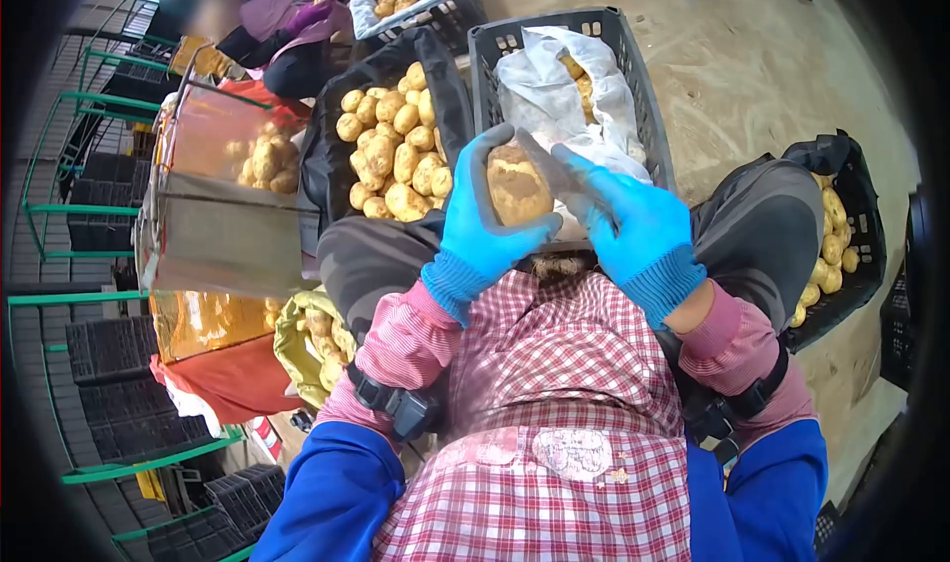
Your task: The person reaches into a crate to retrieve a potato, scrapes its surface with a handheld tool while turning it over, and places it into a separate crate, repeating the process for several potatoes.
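My left hand (485, 221), in a blue glove with a grey palm, is closed around a potato (521, 188) with brown, dirty patches. My right hand (621, 211), gloved alike, is at the potato's right side. Its grey-coated fingers stretch along the potato's upper right edge, somewhat blurred, with the thumb apart from them. Beneath and beyond my hands stands a black crate (648, 97), where a white liner (534, 92) partly covers some potatoes (584, 95).
Left of it is a black-lined crate (327, 151) heaped with potatoes (396, 151). Another potato crate (863, 255) stands by my right knee. A green sack (294, 349) of potatoes and a metal-framed stand (228, 235) are at left. A person in purple gloves (315, 15) sits at the upper left.
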`<state>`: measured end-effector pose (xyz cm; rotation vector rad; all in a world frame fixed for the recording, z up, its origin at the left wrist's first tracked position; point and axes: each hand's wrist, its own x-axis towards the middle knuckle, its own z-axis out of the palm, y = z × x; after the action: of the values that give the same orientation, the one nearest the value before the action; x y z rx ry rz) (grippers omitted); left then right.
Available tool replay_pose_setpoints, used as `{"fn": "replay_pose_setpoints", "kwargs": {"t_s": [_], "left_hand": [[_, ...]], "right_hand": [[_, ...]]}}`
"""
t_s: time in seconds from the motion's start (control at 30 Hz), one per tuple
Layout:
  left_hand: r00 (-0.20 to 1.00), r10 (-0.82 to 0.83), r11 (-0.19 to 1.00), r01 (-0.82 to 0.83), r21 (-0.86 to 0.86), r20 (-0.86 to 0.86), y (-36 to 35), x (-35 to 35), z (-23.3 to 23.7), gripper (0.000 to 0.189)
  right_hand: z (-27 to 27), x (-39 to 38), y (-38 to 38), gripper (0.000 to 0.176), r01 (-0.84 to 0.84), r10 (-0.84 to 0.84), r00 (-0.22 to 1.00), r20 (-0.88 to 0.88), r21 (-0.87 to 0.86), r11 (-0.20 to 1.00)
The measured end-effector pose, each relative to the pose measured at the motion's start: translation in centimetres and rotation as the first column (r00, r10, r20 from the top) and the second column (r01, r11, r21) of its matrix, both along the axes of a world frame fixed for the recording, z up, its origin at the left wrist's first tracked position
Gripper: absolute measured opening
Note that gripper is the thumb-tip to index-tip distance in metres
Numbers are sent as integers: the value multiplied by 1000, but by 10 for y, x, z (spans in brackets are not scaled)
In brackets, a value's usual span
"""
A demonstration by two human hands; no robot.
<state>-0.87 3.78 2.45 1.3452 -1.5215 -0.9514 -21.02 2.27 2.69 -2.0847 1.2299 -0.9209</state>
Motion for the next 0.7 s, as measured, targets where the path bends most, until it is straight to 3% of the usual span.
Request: {"fn": "replay_pose_setpoints", "kwargs": {"t_s": [0.1,0.13,0.17,0.2,0.3,0.43,0.57,0.67,0.7], "left_hand": [[987,97,984,-77,-160,125,11,7,-32,95],[986,101,988,-84,-132,130,15,6,-37,95],[985,104,991,-92,-96,136,19,5,-42,95],[984,104,993,-96,-62,142,22,4,-47,96],[945,129,979,-75,-188,299,21,4,-57,95],[903,146,982,-81,-173,404,19,0,-51,93],[968,112,991,-92,-99,226,18,0,-74,96],[995,92,995,-92,-35,21,17,1,-81,100],[997,60,998,-60,-14,-43,18,2,-78,103]], "right_hand": [[-14,10,17,53,-66,64,997,-34,-40,997],[-18,12,22,53,-85,83,996,-34,-56,995],[-22,13,26,52,-101,92,984,-151,-53,993],[-27,12,27,51,-108,102,989,-110,-55,993],[-31,5,22,49,-68,68,997,-22,-1,998],[-31,8,18,52,-48,50,985,-164,11,999],[-46,10,23,55,-180,171,935,-311,0,984],[-57,9,9,60,-104,98,994,55,132,986],[-57,8,4,58,-132,89,987,137,348,928]]}}
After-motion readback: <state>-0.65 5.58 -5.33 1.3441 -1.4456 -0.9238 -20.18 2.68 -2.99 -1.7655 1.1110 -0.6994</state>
